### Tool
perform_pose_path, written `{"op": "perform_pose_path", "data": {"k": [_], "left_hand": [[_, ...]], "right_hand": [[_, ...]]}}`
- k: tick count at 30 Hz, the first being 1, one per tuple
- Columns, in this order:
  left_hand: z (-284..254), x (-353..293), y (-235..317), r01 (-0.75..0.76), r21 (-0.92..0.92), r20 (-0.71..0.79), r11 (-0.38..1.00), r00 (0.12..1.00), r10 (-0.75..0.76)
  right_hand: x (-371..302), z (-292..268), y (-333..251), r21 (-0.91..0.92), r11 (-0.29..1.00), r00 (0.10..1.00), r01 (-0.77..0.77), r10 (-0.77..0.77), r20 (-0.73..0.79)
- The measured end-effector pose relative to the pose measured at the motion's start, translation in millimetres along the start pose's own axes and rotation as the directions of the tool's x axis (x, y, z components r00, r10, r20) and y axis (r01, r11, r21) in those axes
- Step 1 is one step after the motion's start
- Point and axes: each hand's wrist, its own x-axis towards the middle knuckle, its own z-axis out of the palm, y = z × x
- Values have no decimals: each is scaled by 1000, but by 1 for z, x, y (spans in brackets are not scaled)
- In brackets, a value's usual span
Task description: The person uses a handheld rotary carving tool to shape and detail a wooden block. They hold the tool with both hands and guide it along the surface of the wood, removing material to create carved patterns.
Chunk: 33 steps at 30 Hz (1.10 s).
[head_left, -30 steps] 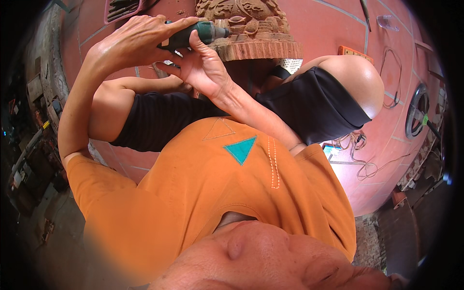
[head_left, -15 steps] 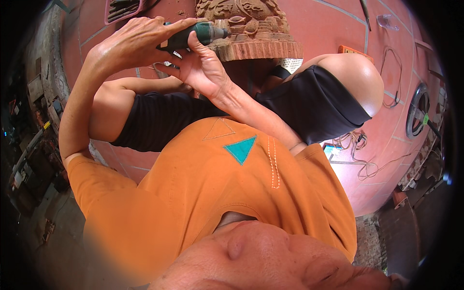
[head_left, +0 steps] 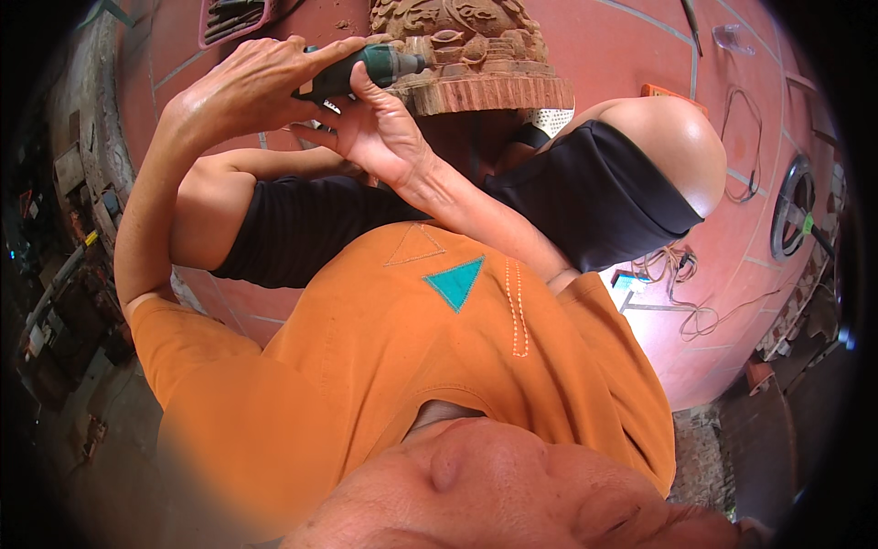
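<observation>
A dark green, grey-nosed rotary tool (head_left: 340, 77) lies between my two hands, tilted slightly, its nose pointing right. My left hand (head_left: 251, 84) grips its rear from above, with the index finger stretched along the body. From below, my right hand (head_left: 389, 137) supports it, palm up and thumb pressed against its side; some of its fingers are hidden behind the tool. Beyond the nose stands a brown wooden carving (head_left: 466, 55) with face-like relief and a rough, flat bottom edge. The tool's nose is close to the carving's left part; whether the bit touches it cannot be made out.
My bent legs flank the carving on a red tiled floor (head_left: 631, 55). A pink tray (head_left: 236, 37) of slim tools sits at the far left. To the right lie an orange object (head_left: 675, 96), cables (head_left: 677, 270), a clear cup (head_left: 729, 38) and a dark ring-shaped object (head_left: 792, 210).
Both hands and the rotary tool have shifted very slightly left. The grip looks the same, and the carving stays where it was.
</observation>
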Motion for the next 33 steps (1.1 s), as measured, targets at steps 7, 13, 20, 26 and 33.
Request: {"op": "perform_pose_path", "data": {"k": [7,13,20,26,33], "left_hand": [[-5,0,8,29,-17,43,999,999,-28],[-5,0,10,36,-20,49,999,998,-35],[-8,-1,12,65,-17,80,998,995,-63],[-9,-3,14,53,-3,70,999,996,-53],[-15,-2,17,84,26,107,996,991,-86]], "right_hand": [[-2,-2,0,11,1000,1000,-15,15,5],[-2,-3,0,3,999,999,-33,33,27],[-3,1,0,2,1000,1000,-27,27,15],[-4,2,2,13,999,999,-30,29,26],[-5,7,2,20,999,999,-33,32,29]]}}
